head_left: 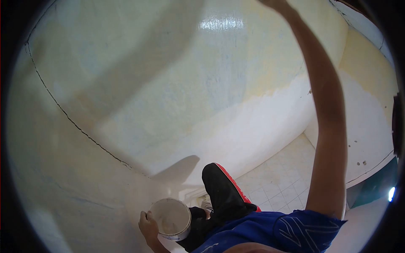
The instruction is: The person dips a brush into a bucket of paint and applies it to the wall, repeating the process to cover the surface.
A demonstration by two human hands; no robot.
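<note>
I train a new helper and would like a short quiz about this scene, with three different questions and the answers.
1. Short answer: what does the person's left hand hold?
2. True or false: the side stripe on the dark trousers is green.
3. Choose one. The right arm is:
A) folded across the lap
B) raised toward the top of the picture
C) hanging down beside the leg

Key:
1. A bucket, held at its rim.
2. False; it is red.
3. B.
</note>
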